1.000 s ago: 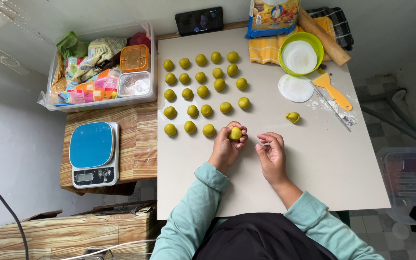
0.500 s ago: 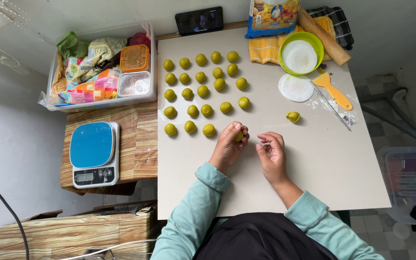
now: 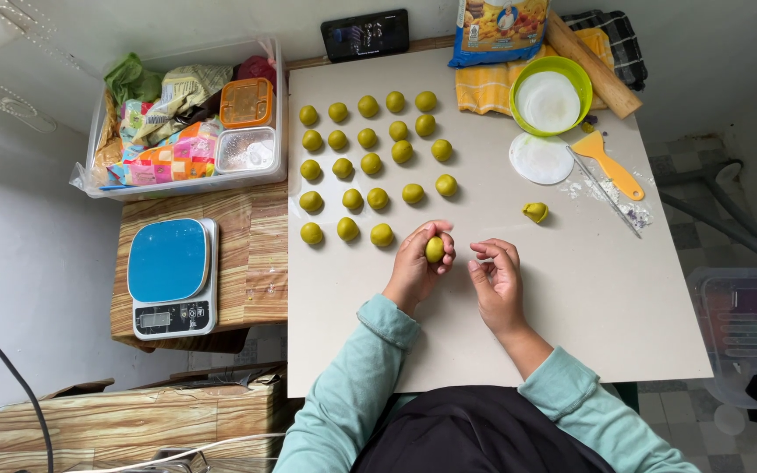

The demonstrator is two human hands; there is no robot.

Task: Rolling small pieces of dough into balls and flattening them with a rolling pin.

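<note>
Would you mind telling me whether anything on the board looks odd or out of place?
One misshapen dough piece lies apart from the neat rows of dough balls, and loose flour is scattered beside the orange scraper.

L hand (image 3: 415, 267) grips green dough ball (image 3: 435, 250); R hand (image 3: 498, 278) just beside, curled, empty; ball rows (image 3: 370, 163) beyond L fingers.
</note>
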